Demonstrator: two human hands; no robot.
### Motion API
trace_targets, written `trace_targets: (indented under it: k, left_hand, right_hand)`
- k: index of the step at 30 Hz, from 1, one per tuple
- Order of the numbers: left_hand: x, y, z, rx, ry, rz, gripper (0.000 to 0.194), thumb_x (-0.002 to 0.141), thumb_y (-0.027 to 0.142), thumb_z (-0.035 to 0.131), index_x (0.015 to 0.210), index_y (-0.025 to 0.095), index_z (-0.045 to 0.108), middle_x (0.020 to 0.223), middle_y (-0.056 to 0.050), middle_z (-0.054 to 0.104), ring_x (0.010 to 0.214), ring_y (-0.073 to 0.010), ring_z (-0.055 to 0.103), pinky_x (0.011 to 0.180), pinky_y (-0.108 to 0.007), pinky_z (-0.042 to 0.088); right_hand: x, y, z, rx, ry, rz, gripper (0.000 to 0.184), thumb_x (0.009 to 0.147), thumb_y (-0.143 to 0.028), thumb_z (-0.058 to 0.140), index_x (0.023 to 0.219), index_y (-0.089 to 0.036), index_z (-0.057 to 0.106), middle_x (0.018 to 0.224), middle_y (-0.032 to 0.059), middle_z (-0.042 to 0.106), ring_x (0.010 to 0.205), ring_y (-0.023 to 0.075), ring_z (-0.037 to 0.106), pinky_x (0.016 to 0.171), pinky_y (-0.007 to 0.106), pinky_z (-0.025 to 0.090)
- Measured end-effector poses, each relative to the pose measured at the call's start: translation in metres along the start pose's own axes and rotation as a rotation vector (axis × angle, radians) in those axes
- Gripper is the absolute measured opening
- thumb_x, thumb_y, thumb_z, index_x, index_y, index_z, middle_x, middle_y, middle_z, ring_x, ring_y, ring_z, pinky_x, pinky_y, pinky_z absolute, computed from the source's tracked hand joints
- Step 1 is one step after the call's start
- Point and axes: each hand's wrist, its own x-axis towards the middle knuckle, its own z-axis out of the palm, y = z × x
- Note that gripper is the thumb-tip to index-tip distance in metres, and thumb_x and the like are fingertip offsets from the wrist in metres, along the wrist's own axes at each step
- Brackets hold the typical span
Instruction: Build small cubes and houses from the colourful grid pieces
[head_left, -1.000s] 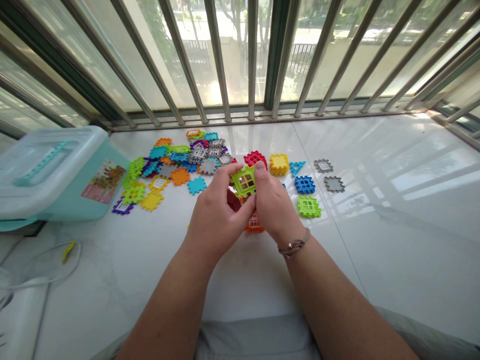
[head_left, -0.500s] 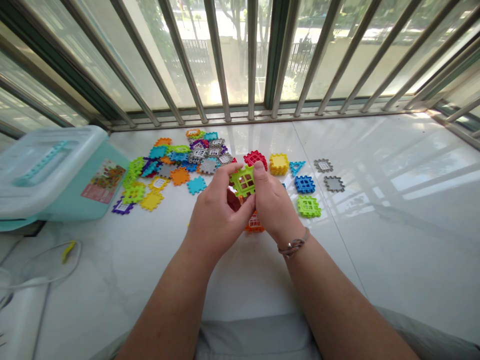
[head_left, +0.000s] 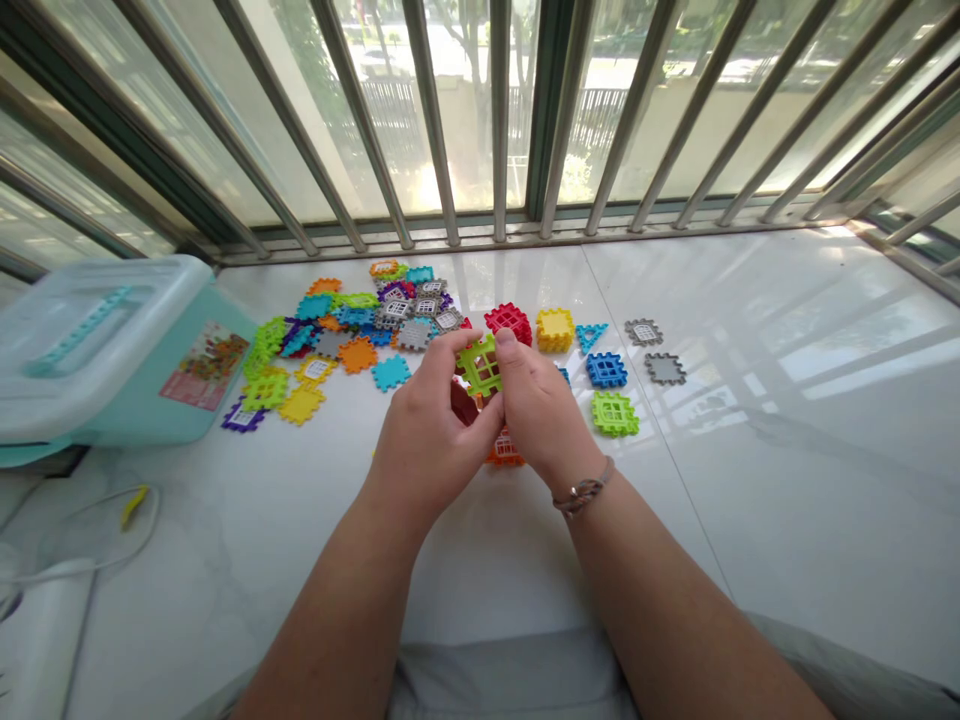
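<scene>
A lime green building tile point(head_left: 477, 366) with a window grid and notched edges is held up between both hands. My left hand point(head_left: 439, 425) grips it from the left, its index finger along the top edge. My right hand point(head_left: 541, 405), a braided bracelet at its wrist, presses its thumb on the tile's right side. Below the hands, partly hidden, lies an orange window tile stack point(head_left: 505, 448). Just behind them is a red tile stack point(head_left: 508, 323). A blue stack point(head_left: 606, 370) and a green stack point(head_left: 615, 413) lie right of my right hand.
A loose pile of mixed tiles point(head_left: 360, 325) spreads at the left, beside a turquoise lidded box point(head_left: 135, 360). A yellow stack point(head_left: 555, 329), a blue triangle point(head_left: 592, 337) and two grey tiles point(head_left: 665, 369) lie at the right. Metal window bars point(head_left: 501, 130) border the floor behind.
The green tile has turned slightly in my hands, and my right thumb now covers more of its right side. The view has shifted a little; the tiles on the floor stay put.
</scene>
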Motion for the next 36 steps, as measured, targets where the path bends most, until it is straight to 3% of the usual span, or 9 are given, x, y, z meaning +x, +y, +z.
trace_targets:
  k: [28,36]
  left_hand:
    - [0.0012,0.0007,-0.0005,0.01,-0.013,-0.012,0.053,0.093,0.027,0.078,0.144,0.024,0.063,0.1,0.001,0.076,0.067,-0.0132,0.069,0.068,-0.029,0.056]
    - [0.0015,0.0032,-0.0008,0.013,-0.02,-0.029,0.053,0.093,0.026,0.078,0.144,0.024,0.063,0.099,0.001,0.076,0.067,-0.0137,0.069,0.068,-0.029,0.057]
  right_hand:
    - [0.0016,0.003,-0.0002,-0.055,0.009,-0.003,0.06,0.112,-0.076,0.044,0.081,-0.025,0.057,0.077,0.0002,0.062,0.074,0.0184,0.054,0.066,0.032,0.039]
    - [0.0018,0.0019,-0.0001,-0.085,0.015,-0.011,0.054,0.115,-0.066,0.043,0.082,-0.025,0.056,0.079,0.0001,0.062,0.076,0.0185,0.054,0.067,0.032,0.038]
